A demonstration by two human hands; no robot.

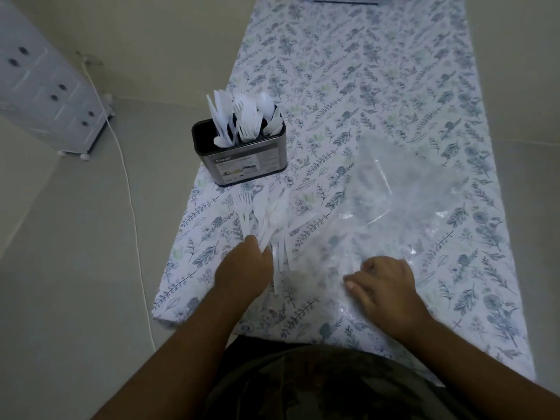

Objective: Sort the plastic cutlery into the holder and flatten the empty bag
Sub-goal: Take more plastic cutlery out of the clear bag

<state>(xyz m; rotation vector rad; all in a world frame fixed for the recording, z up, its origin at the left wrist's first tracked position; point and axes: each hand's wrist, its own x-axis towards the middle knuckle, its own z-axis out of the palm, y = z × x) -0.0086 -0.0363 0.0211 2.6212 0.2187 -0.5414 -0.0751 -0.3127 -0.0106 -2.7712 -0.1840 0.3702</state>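
A black and steel cutlery holder (242,159) stands near the table's left edge, filled with white plastic knives, forks and spoons. In front of it lies a loose pile of white cutlery (266,219) with forks and spoons pointing away from me. My left hand (242,274) rests on the handle ends of this pile, fingers curled around some handles. A clear plastic bag (394,201) lies spread over the middle of the table. My right hand (385,286) presses on the bag's near edge with fingers bent.
The table wears a white cloth with a blue leaf print (378,71). A white cable (130,201) runs across the floor on the left, past a grey drawer unit (45,86). A dark-edged object (345,0) sits at the table's far end.
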